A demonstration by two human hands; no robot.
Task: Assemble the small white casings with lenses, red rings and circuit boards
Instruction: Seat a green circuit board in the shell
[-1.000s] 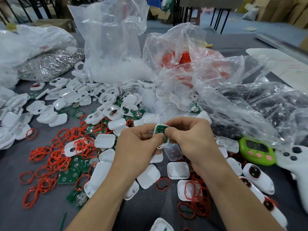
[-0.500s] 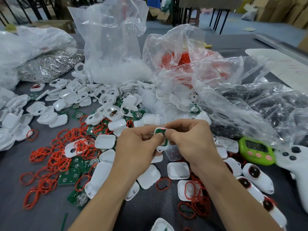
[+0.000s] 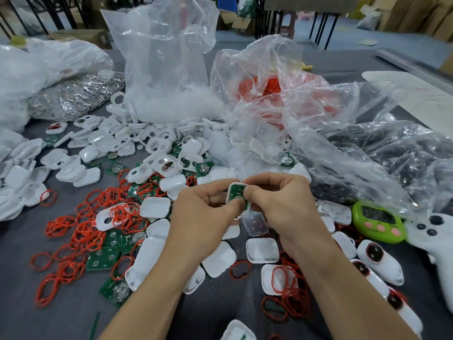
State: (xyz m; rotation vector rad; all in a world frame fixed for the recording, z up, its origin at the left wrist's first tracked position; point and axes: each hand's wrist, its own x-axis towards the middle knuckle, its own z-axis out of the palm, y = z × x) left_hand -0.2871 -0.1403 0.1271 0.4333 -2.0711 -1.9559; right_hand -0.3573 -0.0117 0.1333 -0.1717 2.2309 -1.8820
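A dark grey tabletop [image 3: 19,278] fills the view, with cardboard boxes behind it. Above its middle the left hand [image 3: 201,217] and right hand [image 3: 282,207] meet, fingers curled, each grip clamped on one small white rounded plastic casing [image 3: 230,192]. A green circuit board [image 3: 238,193] sits in its open face, both thumbs against it. The forearms reach in from the lower edge. Below and to the left lie thin red rubber rings [image 3: 83,231] and loose white casing halves [image 3: 218,258]. On the right sit a green digital timer [image 3: 377,222] and a white handheld controller [image 3: 436,241]. Crumpled clear plastic bags [image 3: 166,57] rise behind.
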